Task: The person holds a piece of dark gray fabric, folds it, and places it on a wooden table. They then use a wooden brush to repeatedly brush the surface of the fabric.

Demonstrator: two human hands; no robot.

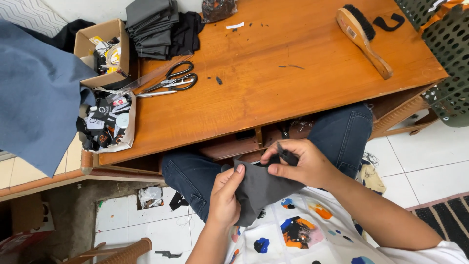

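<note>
A piece of dark grey cloth [259,188] lies over my lap, below the front edge of the wooden table [273,88]. My left hand [225,198] pinches its left edge between thumb and fingers. My right hand [298,164] grips the cloth's top right part and also holds a small black object [287,155] against it; what that object is I cannot tell. Both hands sit close together above my blue jeans [342,132].
On the table lie black scissors [172,80], a wooden brush [364,39], folded grey and black cloth [156,24], and a cardboard box [100,51] of small items. Blue fabric [34,93] hangs at left. A green perforated basket [449,44] stands at right.
</note>
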